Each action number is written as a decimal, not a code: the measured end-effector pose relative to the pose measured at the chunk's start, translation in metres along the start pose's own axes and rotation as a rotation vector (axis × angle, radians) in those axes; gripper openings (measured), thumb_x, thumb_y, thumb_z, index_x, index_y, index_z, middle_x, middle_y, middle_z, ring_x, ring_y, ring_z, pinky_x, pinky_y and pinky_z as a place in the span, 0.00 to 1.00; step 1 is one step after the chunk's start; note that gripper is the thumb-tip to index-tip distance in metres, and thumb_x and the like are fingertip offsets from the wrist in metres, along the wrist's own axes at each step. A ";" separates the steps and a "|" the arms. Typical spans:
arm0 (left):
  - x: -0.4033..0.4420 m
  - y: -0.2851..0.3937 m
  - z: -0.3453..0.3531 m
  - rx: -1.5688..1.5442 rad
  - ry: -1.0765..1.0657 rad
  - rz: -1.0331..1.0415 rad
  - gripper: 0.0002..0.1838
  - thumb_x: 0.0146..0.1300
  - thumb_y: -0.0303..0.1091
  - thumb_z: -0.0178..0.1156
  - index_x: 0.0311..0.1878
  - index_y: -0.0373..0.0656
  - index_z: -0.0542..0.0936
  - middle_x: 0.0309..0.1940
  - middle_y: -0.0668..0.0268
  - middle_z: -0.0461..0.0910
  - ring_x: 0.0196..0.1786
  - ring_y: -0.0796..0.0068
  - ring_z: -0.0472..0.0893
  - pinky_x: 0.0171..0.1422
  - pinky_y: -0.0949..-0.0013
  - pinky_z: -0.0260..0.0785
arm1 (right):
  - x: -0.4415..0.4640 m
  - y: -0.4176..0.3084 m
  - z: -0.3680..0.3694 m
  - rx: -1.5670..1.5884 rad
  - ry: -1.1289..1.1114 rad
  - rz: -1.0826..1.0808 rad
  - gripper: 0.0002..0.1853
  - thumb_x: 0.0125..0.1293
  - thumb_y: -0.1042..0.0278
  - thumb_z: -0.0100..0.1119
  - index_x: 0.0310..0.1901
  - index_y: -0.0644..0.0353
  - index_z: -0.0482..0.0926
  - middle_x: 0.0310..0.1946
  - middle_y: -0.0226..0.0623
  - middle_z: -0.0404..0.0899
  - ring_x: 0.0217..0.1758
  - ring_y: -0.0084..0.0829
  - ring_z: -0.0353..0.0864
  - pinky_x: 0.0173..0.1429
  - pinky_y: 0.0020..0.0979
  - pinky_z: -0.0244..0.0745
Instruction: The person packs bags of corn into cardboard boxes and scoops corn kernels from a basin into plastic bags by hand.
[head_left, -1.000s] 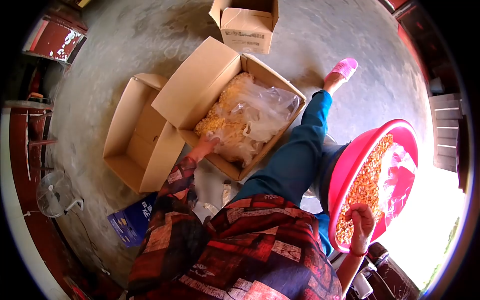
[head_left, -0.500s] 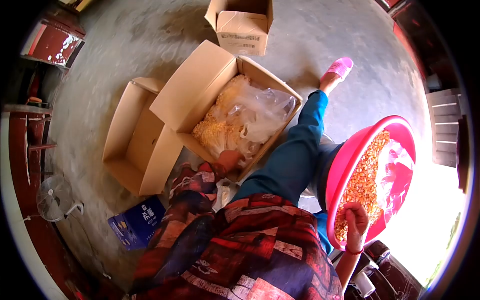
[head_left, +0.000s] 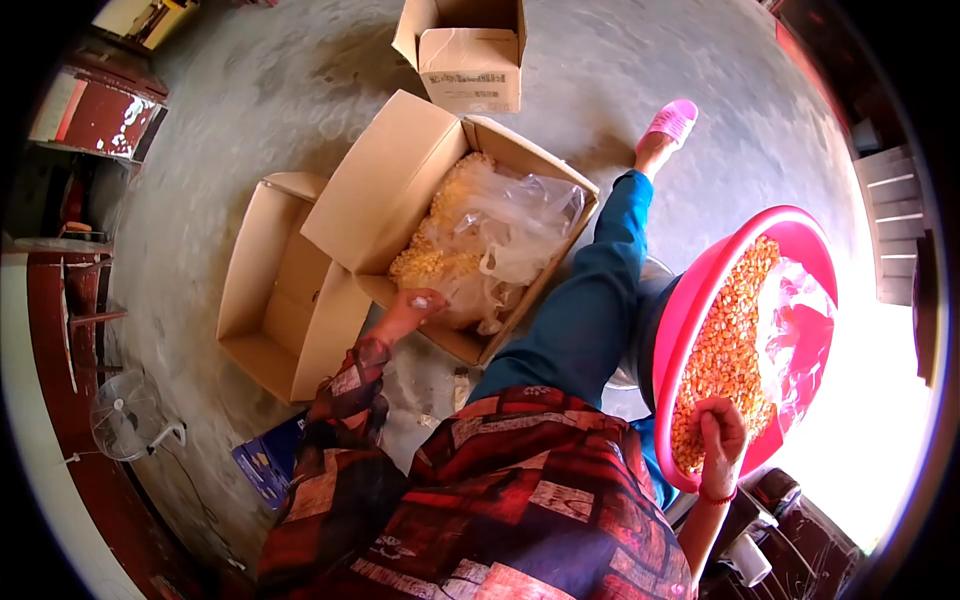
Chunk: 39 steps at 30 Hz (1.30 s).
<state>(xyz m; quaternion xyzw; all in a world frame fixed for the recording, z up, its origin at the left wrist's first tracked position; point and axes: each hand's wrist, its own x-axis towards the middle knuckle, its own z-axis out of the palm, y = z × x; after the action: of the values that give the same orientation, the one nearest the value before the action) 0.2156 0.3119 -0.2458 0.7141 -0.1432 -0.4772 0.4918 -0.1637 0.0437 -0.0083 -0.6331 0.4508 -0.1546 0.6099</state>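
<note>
My left hand (head_left: 408,308) is over the near left edge of an open cardboard box (head_left: 385,180), its fingers closed around something small and whitish that I cannot make out. Inside the box, pale yellow corn kernels (head_left: 440,240) lie partly under a clear plastic bag (head_left: 520,220). To my right, a tilted pink basin (head_left: 668,400) holds orange corn kernels (head_left: 725,350), with a sheet of clear plastic (head_left: 795,335) along its far side. My right hand (head_left: 720,435) hovers at the basin's near end, fingers curled in; what they hold, if anything, is hidden.
Another open cardboard box (head_left: 275,290) stands left of the first, and a third box (head_left: 470,75) lies beyond it. A blue carton (head_left: 270,455) and a fan (head_left: 125,410) are at the left. My leg, in a pink shoe (head_left: 672,122), stretches between box and basin.
My left hand has come up and left from the bag inside the box to its near left edge. My right hand stays over the corn in the basin, shifted slightly.
</note>
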 end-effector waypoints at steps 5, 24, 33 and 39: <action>0.004 0.005 0.000 -0.024 0.217 0.029 0.11 0.61 0.38 0.59 0.38 0.40 0.81 0.27 0.75 0.77 0.29 0.85 0.73 0.34 0.79 0.65 | 0.001 -0.001 0.002 0.002 0.018 0.017 0.05 0.65 0.72 0.50 0.38 0.62 0.74 0.28 0.25 0.73 0.29 0.14 0.69 0.35 0.17 0.65; 0.029 -0.014 0.049 0.909 -0.197 0.436 0.31 0.42 0.29 0.63 0.56 0.56 0.72 0.32 0.55 0.79 0.37 0.57 0.79 0.43 0.60 0.70 | 0.007 -0.002 0.006 0.003 0.015 0.081 0.05 0.65 0.75 0.50 0.39 0.64 0.75 0.28 0.27 0.75 0.31 0.15 0.71 0.37 0.16 0.67; 0.045 -0.043 0.074 1.106 -0.499 0.312 0.21 0.49 0.30 0.58 0.50 0.54 0.79 0.34 0.51 0.79 0.37 0.53 0.79 0.42 0.61 0.71 | 0.006 0.001 0.010 -0.046 -0.004 0.020 0.04 0.65 0.74 0.49 0.38 0.62 0.74 0.27 0.26 0.73 0.30 0.14 0.71 0.37 0.16 0.67; 0.051 -0.089 0.019 0.184 -0.042 0.134 0.11 0.56 0.39 0.60 0.37 0.43 0.79 0.25 0.68 0.80 0.29 0.75 0.77 0.33 0.71 0.67 | -0.004 -0.001 0.012 -0.030 -0.010 -0.078 0.05 0.66 0.73 0.49 0.39 0.62 0.74 0.27 0.26 0.74 0.29 0.14 0.70 0.35 0.16 0.66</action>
<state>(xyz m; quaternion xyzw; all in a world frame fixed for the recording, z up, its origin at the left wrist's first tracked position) 0.2018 0.3086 -0.3489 0.7347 -0.2444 -0.4429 0.4519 -0.1561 0.0540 -0.0083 -0.6599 0.4250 -0.1682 0.5962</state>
